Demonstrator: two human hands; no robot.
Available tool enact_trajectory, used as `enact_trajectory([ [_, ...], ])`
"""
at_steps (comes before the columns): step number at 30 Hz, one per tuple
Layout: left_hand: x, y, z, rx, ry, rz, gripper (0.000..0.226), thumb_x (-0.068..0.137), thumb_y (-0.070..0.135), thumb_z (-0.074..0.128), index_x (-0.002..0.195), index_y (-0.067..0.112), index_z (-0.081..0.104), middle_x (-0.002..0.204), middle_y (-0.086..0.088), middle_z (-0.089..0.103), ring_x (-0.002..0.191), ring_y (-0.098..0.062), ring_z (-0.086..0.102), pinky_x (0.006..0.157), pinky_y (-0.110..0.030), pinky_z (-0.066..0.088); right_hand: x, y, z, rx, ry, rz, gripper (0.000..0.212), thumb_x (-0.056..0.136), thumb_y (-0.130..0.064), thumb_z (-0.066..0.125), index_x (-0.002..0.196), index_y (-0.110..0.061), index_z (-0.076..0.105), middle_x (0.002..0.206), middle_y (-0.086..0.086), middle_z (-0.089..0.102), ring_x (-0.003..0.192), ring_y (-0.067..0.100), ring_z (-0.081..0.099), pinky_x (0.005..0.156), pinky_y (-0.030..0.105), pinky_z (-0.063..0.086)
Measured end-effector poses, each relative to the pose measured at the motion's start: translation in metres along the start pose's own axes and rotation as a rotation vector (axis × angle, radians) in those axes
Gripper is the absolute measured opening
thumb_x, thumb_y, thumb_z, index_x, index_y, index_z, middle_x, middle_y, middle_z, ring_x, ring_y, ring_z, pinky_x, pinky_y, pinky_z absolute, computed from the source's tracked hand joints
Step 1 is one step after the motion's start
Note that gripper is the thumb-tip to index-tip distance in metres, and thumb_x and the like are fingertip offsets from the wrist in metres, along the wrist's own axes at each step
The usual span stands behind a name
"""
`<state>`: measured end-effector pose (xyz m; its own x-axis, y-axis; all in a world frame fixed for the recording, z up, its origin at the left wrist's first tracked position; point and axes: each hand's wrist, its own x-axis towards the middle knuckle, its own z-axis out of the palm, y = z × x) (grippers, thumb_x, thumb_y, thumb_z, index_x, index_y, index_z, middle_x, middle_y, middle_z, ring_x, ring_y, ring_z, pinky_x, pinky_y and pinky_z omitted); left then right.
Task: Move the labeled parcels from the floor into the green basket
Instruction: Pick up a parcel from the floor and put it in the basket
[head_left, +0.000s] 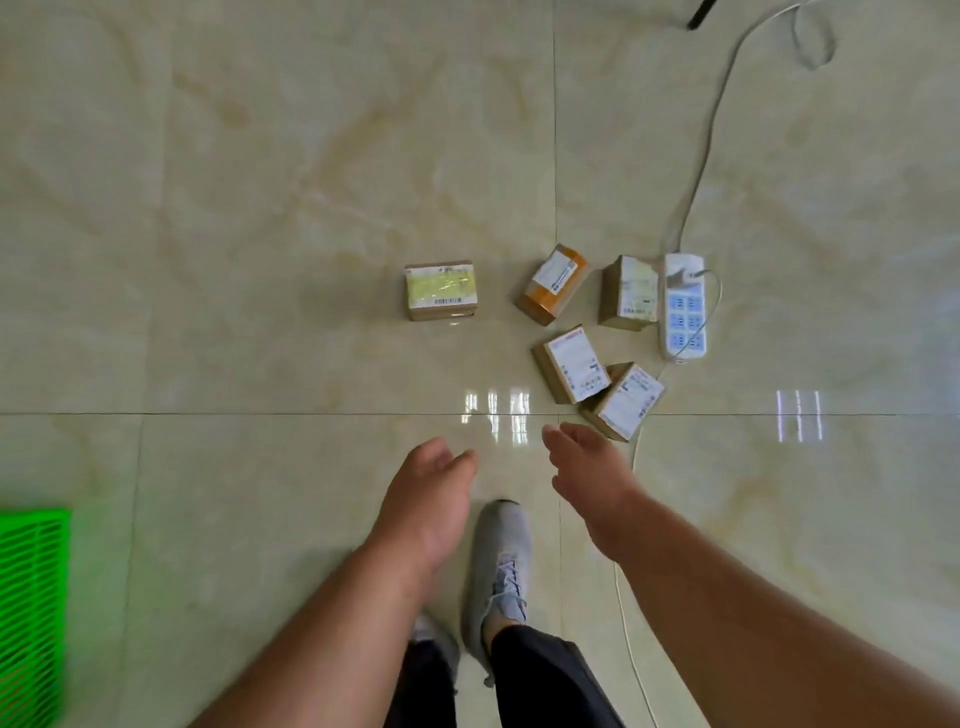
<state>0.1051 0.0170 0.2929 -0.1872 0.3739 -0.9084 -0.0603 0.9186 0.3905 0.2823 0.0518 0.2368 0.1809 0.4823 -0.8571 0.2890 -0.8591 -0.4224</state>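
Several small cardboard parcels with white labels lie on the tiled floor ahead of me. One with a yellowish label (441, 290) lies alone on the left. An orange-taped parcel (554, 284) and another box (627, 292) lie further right. Two more (570, 364) (623, 401) touch each other nearest me. My left hand (430, 493) and my right hand (587, 467) both hang empty above the floor, fingers loosely apart, short of the parcels. My right hand is just below the nearest parcel. The green basket (32, 597) shows only partly at the lower left edge.
A white power strip (683, 306) lies right beside the rightmost parcel, its cable (701, 156) running to the far right and another thin cord trailing toward me. My grey shoe (500, 561) stands between my arms on the glossy floor.
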Motion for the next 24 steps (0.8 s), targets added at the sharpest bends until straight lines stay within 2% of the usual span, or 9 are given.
enact_trajectory([
  [3,-0.005,0.008,0.020,0.048,-0.025,0.010,0.019,0.075,0.048,0.061,0.085,0.032,0.057,0.101,0.012,0.058,0.100,-0.017,0.059,0.105,-0.049,0.048,0.003,0.013,-0.023,0.024,0.047,0.045,0.025,0.076,-0.056,0.060,0.082,-0.032,0.056,0.077,-0.011,0.048,0.075,0.016,0.044,0.075,0.038,0.037],
  [5,-0.007,0.010,0.029,0.069,-0.067,0.000,0.046,0.077,0.049,0.062,0.119,0.030,0.064,0.124,0.012,0.060,0.117,-0.014,0.059,0.110,-0.046,0.046,0.007,0.027,-0.034,0.045,0.060,0.073,0.040,0.073,-0.063,0.062,0.099,-0.033,0.061,0.091,-0.013,0.052,0.089,0.017,0.047,0.085,0.040,0.043],
  [7,-0.010,0.012,0.035,0.081,-0.084,0.012,0.068,0.082,0.048,0.062,0.146,0.027,0.051,0.144,0.009,0.055,0.130,-0.014,0.055,0.114,-0.042,0.043,0.002,0.037,-0.042,0.052,0.094,0.112,0.052,0.074,-0.064,0.063,0.108,-0.025,0.066,0.097,-0.007,0.057,0.090,0.018,0.052,0.092,0.045,0.050],
  [8,-0.011,0.013,0.039,0.095,-0.098,0.024,0.068,0.086,0.045,0.062,0.150,0.026,0.048,0.148,0.008,0.053,0.132,-0.014,0.053,0.115,-0.041,0.041,-0.001,0.039,-0.048,0.057,0.108,0.116,0.049,0.076,-0.060,0.061,0.105,-0.020,0.066,0.093,-0.002,0.057,0.084,0.020,0.053,0.087,0.046,0.051],
  [10,-0.010,0.016,0.049,0.144,-0.115,0.034,0.062,0.094,0.039,0.060,0.152,0.024,0.044,0.151,0.006,0.050,0.135,-0.014,0.051,0.117,-0.040,0.039,-0.002,0.044,-0.060,0.082,0.117,0.125,0.049,0.076,-0.056,0.059,0.106,-0.017,0.066,0.094,0.001,0.057,0.083,0.024,0.054,0.083,0.041,0.048],
  [13,-0.005,0.023,0.069,0.177,-0.136,0.059,0.061,0.097,0.035,0.060,0.154,0.022,0.042,0.153,0.005,0.050,0.136,-0.013,0.050,0.117,-0.039,0.038,0.013,0.055,-0.076,0.139,0.145,0.133,0.080,0.070,-0.063,0.062,0.138,-0.021,0.059,0.120,-0.006,0.060,0.110,0.019,0.058,0.103,0.038,0.044],
  [16,0.016,0.022,0.098,0.193,-0.151,0.081,0.063,0.096,0.037,0.060,0.154,0.023,0.041,0.154,0.004,0.049,0.137,-0.013,0.050,0.118,-0.040,0.038,0.038,0.064,-0.093,0.157,0.173,0.138,0.085,0.065,-0.063,0.063,0.139,-0.020,0.059,0.137,0.005,0.065,0.127,0.028,0.061,0.112,0.050,0.047],
  [21,0.058,0.013,0.162,0.242,-0.155,0.083,0.063,0.098,0.034,0.059,0.156,0.021,0.039,0.158,0.003,0.044,0.142,-0.011,0.045,0.117,-0.031,0.034,0.090,0.086,-0.122,0.140,0.138,0.181,0.083,0.068,-0.063,0.060,0.136,-0.016,0.061,0.118,0.000,0.065,0.109,0.022,0.063,0.108,0.052,0.050],
  [24,0.092,0.007,0.212,0.290,-0.155,0.076,0.060,0.099,0.032,0.057,0.155,0.018,0.040,0.149,0.004,0.051,0.135,-0.012,0.049,0.107,-0.026,0.036,0.132,0.098,-0.139,0.139,0.115,0.200,0.063,0.083,-0.051,0.060,0.132,-0.011,0.062,0.109,0.004,0.067,0.098,0.025,0.066,0.104,0.054,0.052],
])
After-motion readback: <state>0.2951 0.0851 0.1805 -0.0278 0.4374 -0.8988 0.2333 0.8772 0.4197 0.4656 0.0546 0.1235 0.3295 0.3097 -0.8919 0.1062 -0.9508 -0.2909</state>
